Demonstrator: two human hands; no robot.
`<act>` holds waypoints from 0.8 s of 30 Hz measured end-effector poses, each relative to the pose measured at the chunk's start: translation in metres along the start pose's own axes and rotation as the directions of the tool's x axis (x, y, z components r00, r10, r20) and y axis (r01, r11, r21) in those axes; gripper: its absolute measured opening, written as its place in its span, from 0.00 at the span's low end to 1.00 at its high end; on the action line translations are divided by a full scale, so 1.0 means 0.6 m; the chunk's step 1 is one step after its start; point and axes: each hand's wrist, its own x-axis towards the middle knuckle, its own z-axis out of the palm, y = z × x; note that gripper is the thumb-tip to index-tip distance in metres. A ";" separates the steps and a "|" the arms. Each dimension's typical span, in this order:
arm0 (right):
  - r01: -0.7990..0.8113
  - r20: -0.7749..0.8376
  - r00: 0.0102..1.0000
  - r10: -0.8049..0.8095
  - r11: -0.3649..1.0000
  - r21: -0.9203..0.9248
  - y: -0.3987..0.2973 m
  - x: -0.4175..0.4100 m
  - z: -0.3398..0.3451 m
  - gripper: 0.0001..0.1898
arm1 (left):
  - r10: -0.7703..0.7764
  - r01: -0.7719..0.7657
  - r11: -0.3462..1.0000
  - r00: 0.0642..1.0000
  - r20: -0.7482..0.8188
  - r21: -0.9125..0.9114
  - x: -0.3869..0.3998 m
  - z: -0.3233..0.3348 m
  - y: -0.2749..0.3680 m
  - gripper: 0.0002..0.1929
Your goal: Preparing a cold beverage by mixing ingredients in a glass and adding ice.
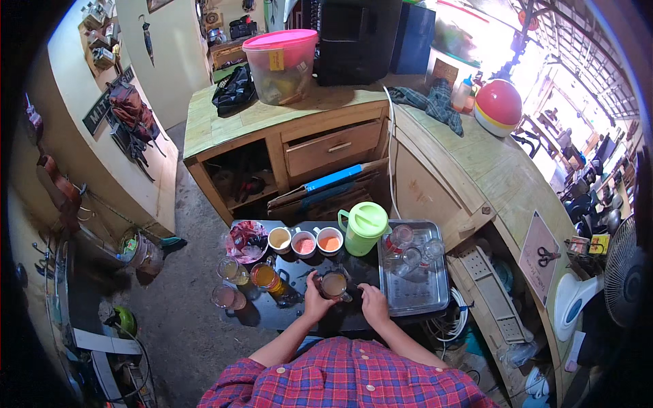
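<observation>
My left hand (318,300) is wrapped around the side of a glass mug (334,284) of cloudy brown drink, over the dark table (306,275). Just right of the mug, my right hand (374,302) has its fingers curled; whether something thin is pinched in them is too small to tell. To the left stand a glass mug of orange drink (265,277), one of pale yellow drink (232,270) and one of pinkish-brown drink (228,298). Behind are white cups holding cream-coloured (280,239), pink (304,244) and orange (329,241) contents.
A lidded green pitcher (365,229) stands behind my right hand. Beside it, a metal tray (408,301) holds several empty glass mugs (410,257). A bowl with crumpled plastic (247,241) sits at the back left corner. Wooden counters (326,117) border the table behind and to the right.
</observation>
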 end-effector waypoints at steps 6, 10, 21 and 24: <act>0.001 0.045 0.999 0.003 0.997 -0.079 -0.003 -0.046 -0.030 0.13 | 0.160 -0.146 0.977 0.984 0.083 -0.155 0.005 -0.004 -0.028 0.57; 0.030 -0.021 0.999 -0.032 0.998 -0.052 0.000 -0.016 -0.006 0.13 | -0.016 0.029 0.990 0.995 0.096 -0.137 0.000 0.001 -0.022 0.58; 0.050 -0.003 0.999 -0.050 0.999 -0.007 -0.015 -0.014 -0.006 0.12 | 0.013 0.001 0.953 0.999 0.044 -0.303 0.003 0.007 -0.021 0.57; 0.033 -0.002 0.999 -0.033 0.999 -0.018 -0.014 -0.031 -0.015 0.12 | -0.032 0.035 0.980 0.999 0.018 -0.198 -0.003 0.016 -0.013 0.57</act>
